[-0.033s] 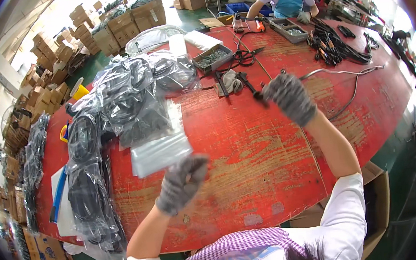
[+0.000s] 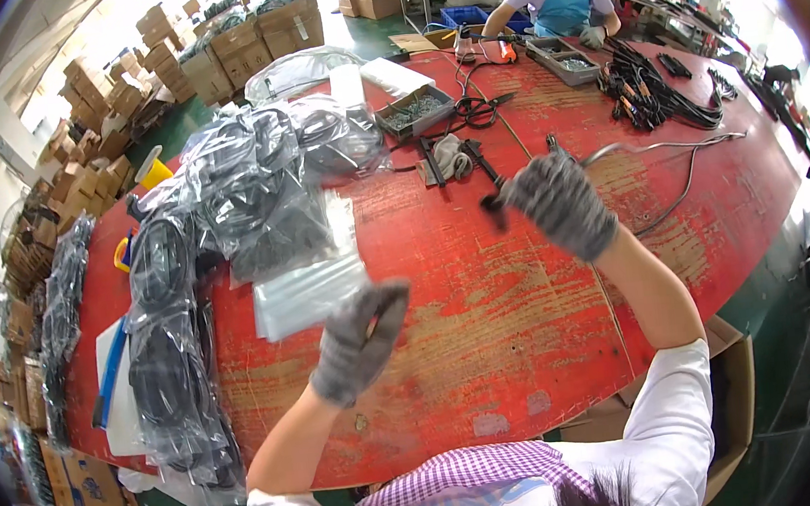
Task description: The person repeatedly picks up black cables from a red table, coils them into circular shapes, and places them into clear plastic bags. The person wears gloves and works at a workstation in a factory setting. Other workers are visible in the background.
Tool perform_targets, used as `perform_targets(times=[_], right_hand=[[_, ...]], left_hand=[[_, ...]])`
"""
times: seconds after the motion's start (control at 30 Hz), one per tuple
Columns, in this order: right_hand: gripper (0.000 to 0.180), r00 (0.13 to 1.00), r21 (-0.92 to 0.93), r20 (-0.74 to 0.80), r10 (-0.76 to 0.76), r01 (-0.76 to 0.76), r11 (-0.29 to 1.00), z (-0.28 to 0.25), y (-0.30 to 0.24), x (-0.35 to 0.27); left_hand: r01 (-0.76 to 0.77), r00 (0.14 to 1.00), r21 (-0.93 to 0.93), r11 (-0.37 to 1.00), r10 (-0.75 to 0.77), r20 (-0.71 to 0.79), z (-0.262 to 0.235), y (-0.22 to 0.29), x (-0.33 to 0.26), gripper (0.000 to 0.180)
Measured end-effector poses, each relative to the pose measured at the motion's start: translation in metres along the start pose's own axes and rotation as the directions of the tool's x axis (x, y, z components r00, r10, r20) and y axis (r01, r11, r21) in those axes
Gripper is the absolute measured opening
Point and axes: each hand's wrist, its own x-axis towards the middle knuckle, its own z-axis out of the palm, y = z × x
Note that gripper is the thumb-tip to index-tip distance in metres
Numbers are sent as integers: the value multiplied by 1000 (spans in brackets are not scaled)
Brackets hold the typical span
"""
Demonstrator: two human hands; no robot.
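My right hand (image 2: 561,204), in a grey knit glove, is closed over the right middle of the red table. A grey cable (image 2: 631,145) runs from it to the right and loops back. At its fingertips shows a blurred black end piece (image 2: 492,207); whether it joins the cable is hidden. My left hand (image 2: 360,343), gloved alike, hovers curled with thumb and fingers together; what it may hold cannot be made out. Just beyond it lies a stack of clear plastic bags (image 2: 302,297). Beyond my right hand lie a black tool-like piece (image 2: 480,160) and a crumpled pale cloth (image 2: 452,158).
Bagged black cable coils (image 2: 250,165) are heaped at the left. Grey trays of small metal parts (image 2: 416,112) stand at the back. Black cables (image 2: 648,88) lie far right. A co-worker in a blue apron (image 2: 562,11) is across the table. An open carton (image 2: 731,397) stands below right.
My left hand has moved slightly up and right. My right hand has shifted slightly left and nearer, and the black end piece has moved the same way.
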Motion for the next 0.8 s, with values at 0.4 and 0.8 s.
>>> perform_targets(times=[0.4, 0.8], right_hand=[[26, 903, 747, 430, -19, -344, 569, 7, -101, -3], [22, 802, 445, 562, 203, -500, 743, 95, -140, -126]], left_hand=[[440, 807, -214, 872, -280, 520, -86, -35, -58, 33], [180, 304, -634, 752, -655, -691, -240, -118, -160, 16]])
